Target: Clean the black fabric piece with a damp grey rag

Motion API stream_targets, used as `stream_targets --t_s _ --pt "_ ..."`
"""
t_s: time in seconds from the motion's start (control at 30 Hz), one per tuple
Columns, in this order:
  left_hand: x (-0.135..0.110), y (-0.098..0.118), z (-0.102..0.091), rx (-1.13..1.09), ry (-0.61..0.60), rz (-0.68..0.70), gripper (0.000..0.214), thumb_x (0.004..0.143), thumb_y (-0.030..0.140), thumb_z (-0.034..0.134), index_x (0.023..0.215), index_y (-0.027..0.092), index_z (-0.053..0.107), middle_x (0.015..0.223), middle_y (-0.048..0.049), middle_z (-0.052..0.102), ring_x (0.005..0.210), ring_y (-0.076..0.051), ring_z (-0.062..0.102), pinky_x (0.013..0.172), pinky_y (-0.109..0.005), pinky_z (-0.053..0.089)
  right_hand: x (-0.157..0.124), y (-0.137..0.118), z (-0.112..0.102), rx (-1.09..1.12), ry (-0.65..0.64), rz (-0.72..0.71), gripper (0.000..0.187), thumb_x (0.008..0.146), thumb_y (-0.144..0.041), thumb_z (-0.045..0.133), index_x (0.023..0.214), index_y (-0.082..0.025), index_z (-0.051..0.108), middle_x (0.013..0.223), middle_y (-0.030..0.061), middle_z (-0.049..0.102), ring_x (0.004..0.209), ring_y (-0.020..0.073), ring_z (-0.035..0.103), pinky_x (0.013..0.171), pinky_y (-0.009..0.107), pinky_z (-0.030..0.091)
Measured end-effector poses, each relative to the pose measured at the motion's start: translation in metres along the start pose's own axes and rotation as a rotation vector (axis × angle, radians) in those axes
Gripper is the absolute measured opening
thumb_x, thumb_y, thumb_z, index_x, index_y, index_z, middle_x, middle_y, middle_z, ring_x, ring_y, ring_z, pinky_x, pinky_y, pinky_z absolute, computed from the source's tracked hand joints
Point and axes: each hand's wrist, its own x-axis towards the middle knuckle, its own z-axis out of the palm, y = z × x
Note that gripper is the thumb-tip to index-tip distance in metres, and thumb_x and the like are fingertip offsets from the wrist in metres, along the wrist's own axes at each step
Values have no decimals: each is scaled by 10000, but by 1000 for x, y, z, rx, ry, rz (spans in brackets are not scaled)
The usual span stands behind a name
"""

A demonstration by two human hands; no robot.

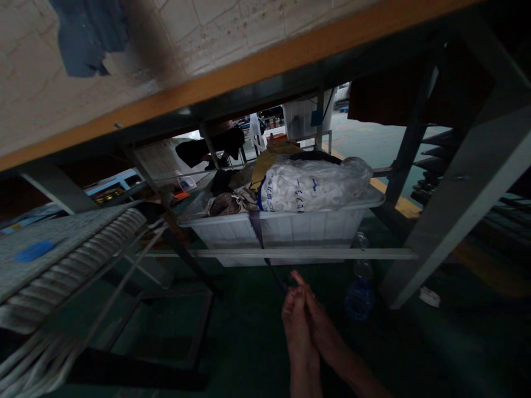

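My left hand (297, 323) and my right hand (321, 326) are pressed together low in the head view, under the table. Both have closed fingers at the lower end of a dark cloth strip (257, 229). From there the strip runs up, taut and narrowing, over the front rim of a white plastic bin (307, 226). How the fingers share the strip is partly hidden, as the hands overlap. Heaped in the bin are crumpled fabrics (226, 203) and a clear plastic bag (311, 185) with blue print.
A metal crossbar (373, 254) passes in front of the bin. The wood-edged tabletop (186, 102) hangs above. To the right are a clear bottle with a blue lower part (359, 298) and a table leg (460, 204). A woven-topped stool (74, 260) stands left.
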Motion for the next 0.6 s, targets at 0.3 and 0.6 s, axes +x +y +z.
stream_targets --t_s 0.3,0.6 --pt "-2 -1 -1 13 -36 22 247 586 347 727 719 145 672 662 -1 627 655 -102 561 639 -204 414 0 2 0 81 -14 4 546 886 -463 322 1386 -329 151 1442 33 264 1286 211 301 1092 485 212" --pt "-4 -9 0 -90 -91 15 205 638 278 679 808 164 698 834 -30 672 772 -115 595 702 -195 443 11 -16 -6 286 66 76 528 862 -460 408 1351 -368 231 1403 21 337 1186 232 441 1034 496 316"
